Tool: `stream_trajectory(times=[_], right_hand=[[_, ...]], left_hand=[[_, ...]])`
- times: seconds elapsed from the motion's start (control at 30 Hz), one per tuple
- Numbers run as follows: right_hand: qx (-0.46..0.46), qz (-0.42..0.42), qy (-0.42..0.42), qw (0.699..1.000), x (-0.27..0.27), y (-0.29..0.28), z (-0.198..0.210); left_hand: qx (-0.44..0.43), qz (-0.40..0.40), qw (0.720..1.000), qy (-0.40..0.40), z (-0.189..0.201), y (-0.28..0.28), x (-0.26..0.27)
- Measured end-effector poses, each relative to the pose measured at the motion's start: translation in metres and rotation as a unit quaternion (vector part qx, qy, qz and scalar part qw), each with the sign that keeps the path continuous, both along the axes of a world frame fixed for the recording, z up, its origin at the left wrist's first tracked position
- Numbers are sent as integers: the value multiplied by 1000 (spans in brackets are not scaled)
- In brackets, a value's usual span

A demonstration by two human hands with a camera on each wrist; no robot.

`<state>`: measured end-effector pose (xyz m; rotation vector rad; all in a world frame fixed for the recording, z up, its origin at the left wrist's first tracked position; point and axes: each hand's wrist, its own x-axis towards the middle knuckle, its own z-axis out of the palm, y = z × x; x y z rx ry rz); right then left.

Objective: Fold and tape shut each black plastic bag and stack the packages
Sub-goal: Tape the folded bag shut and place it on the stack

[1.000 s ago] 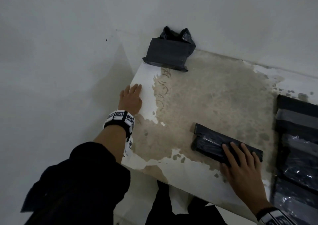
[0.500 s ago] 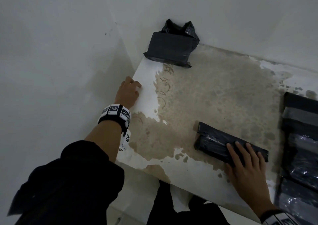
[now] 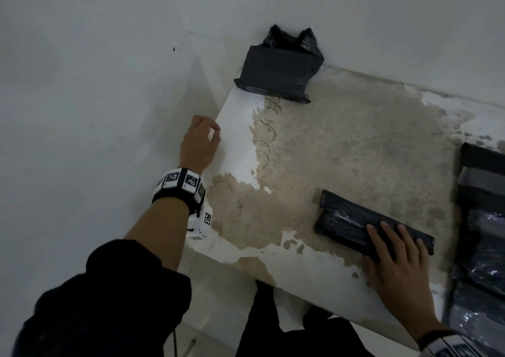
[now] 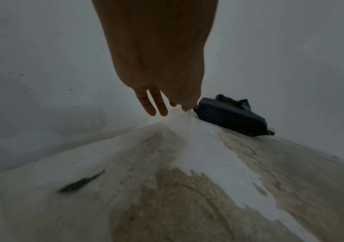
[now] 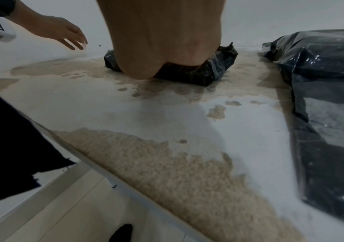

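right hand [image 3: 397, 263] flat, fingers straight, pinning folded bag [image 3: 352, 221] near front edge of surface [image 3: 355, 143] | left hand [image 3: 199, 142] pinched clear tape strip [image 4: 182, 120] at left edge | probably best peeled slowly, kept taut, fold held down

White table [image 3: 314, 280] fills the view from 3 to 6 o'clock; top coating worn off to a tan patch [image 3: 355, 143] across the middle. Plain white walls [image 3: 95, 83] from 9 to 1 o'clock, table pushed into their corner. Pale floor [image 5: 49, 217] at 6. Dim, flat light.
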<state>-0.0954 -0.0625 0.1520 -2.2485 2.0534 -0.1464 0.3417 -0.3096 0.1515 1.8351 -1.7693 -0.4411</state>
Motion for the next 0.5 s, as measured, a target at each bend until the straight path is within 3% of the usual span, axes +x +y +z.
stream_trajectory(times=[0.07,0.17,0.3,0.5], right_hand=[[-2,-1,-1,1000,1,0,0],[-7,-4,-1,1000,2,1,-1],[-10,-5,-2,1000,2,2,-2],[7,0,8,1000,-1,0,1]], left_hand=[[-29,9,999,8,-3,14,0],[-57,-24,994,-95,-12,47,-15],[38,-186,969,-159,-32,95,-58],[90,-176,958,-210,-46,109,-106]])
